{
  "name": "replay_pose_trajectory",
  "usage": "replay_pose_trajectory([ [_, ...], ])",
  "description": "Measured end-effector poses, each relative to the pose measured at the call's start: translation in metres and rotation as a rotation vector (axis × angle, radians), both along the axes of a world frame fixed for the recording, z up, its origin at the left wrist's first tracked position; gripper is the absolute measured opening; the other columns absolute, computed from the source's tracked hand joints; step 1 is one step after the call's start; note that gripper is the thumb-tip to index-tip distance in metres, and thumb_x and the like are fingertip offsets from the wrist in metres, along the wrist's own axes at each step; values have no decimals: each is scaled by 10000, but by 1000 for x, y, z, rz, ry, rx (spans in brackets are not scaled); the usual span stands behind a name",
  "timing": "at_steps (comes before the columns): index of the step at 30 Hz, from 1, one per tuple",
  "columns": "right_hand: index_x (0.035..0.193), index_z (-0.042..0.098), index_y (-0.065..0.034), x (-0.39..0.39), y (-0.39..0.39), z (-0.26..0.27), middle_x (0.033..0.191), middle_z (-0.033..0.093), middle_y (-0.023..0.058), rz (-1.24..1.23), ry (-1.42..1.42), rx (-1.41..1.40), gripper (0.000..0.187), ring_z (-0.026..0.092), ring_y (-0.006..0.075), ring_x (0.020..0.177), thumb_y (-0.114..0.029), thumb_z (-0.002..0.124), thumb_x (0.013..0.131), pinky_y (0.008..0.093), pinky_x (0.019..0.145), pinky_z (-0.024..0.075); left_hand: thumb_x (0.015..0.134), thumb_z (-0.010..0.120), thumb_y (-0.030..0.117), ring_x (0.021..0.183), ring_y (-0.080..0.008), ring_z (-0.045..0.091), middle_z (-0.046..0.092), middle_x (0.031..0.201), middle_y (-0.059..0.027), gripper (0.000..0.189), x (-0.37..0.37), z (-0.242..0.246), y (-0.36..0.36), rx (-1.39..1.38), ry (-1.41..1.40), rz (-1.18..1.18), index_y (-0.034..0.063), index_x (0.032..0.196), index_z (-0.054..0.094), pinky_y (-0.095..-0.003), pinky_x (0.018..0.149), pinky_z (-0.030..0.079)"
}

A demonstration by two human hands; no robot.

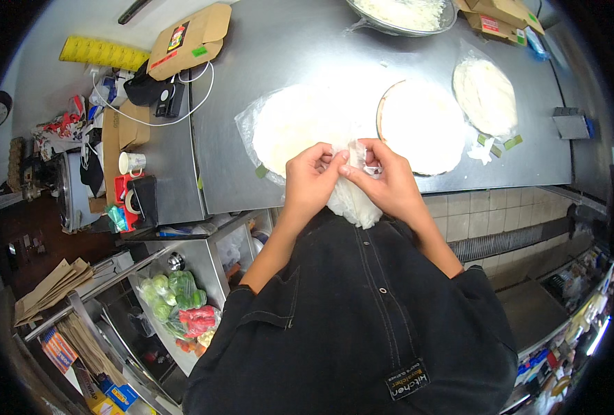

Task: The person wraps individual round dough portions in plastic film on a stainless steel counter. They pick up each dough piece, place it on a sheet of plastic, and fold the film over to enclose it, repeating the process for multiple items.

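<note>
My left hand (pixel 312 174) and my right hand (pixel 385 176) meet at the table's front edge, pinching a clear plastic bag (pixel 356 202) of white stuff between thumbs and fingers. The bag's lower part hangs against my dark jacket. Just beyond my left hand lies a wide, flat white mass in clear plastic (pixel 286 127), washed out by glare. To the right of my hands is a round white disc (pixel 421 124) with a brown rim showing at its left. Farther right rests another plastic bag of white, strand-like food (pixel 486 96).
The steel table (pixel 234 181) also bears a bowl of white shreds (pixel 400 13) at the back. Green tape pieces (pixel 513 142) lie near the right bag. A cardboard box (pixel 190 39) and white cable (pixel 203 104) are at left. Bagged vegetables (pixel 180 295) sit on a lower shelf.
</note>
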State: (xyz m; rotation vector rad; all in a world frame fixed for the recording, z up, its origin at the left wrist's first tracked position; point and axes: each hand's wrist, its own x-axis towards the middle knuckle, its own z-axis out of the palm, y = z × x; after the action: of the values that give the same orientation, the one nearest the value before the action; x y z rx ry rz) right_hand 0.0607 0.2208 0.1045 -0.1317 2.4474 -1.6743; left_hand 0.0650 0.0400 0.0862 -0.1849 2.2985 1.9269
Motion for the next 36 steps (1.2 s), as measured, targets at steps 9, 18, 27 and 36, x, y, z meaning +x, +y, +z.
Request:
replay_pose_trajectory([
  [9,1002,722,12,-21,8,15,809,711,90,-12,7,-200,200,633,129,770,-185,700,978,311,682,502,992,678,51,967,-125,679,712,1103,-93,199,3,12,-22,416,-31,138,-46,1159,632,-276,875,551],
  [18,1008,697,7,-10,5,19,993,708,83,94,-60,-314,185,626,129,861,-148,762,930,297,773,503,925,777,55,832,-100,670,733,932,-52,184,-9,34,-16,324,-40,68,-63,1050,710,-261,760,556],
  [27,892,717,3,-19,8,19,793,720,57,39,173,-201,165,650,126,730,-123,819,863,272,665,497,869,826,10,720,-40,615,711,786,-17,117,-1,37,-32,-56,251,76,-40,855,720,-198,633,487],
  [36,896,648,-25,-19,9,31,1081,737,91,222,49,-379,161,658,138,995,-127,772,917,318,855,511,880,805,14,924,-103,665,720,995,-61,256,-6,31,-25,324,47,60,-42,1088,668,-277,806,553],
])
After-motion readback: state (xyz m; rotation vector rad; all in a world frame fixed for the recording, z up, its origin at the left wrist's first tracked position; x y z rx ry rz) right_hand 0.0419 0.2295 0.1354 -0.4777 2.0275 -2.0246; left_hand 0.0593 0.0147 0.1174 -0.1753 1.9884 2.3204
